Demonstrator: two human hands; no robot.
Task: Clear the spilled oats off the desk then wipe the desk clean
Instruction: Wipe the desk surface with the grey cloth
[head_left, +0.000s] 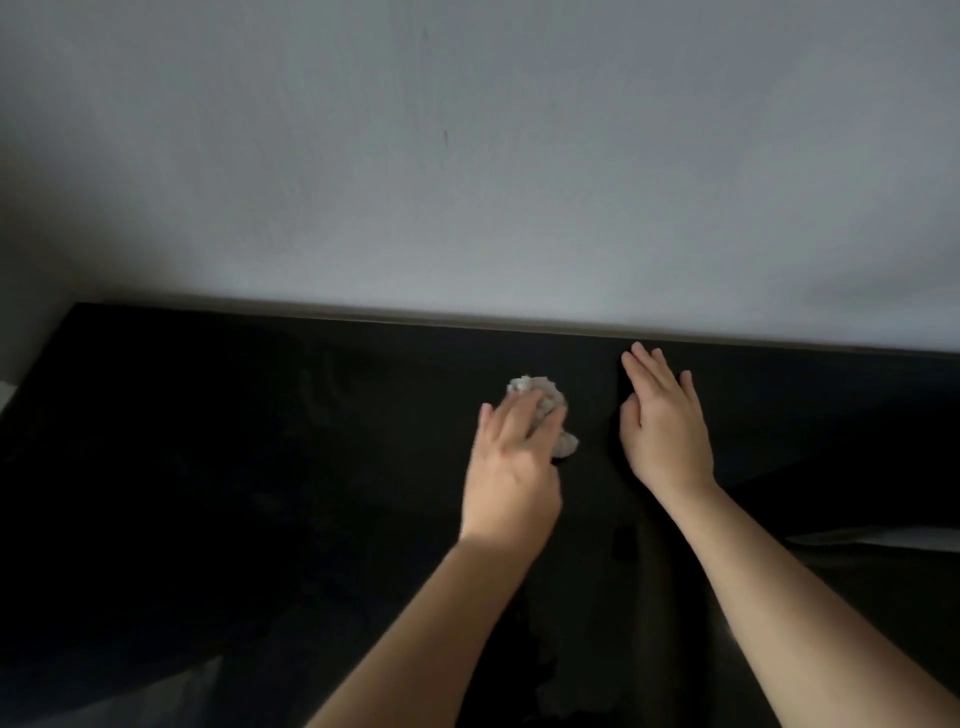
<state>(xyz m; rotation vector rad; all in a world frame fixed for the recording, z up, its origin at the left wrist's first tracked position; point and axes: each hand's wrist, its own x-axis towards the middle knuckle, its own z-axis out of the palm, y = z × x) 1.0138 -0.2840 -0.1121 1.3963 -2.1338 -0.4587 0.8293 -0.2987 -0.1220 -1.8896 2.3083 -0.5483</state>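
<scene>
The black desk (234, 441) fills the lower half of the view and runs up to the wall. My left hand (511, 467) presses a crumpled white tissue (543, 402) onto the desk near its middle, fingers curled over the wad. My right hand (662, 426) lies flat on the desk just right of it, palm down, fingers spread and pointing toward the wall, holding nothing. I see no oats on the dark surface; the lighting is dim.
A pale grey wall (467, 156) rises directly behind the desk's far edge. A light strip (883, 538) shows at the right, beyond the desk's edge. The desk's left end (78, 312) meets a corner of the wall.
</scene>
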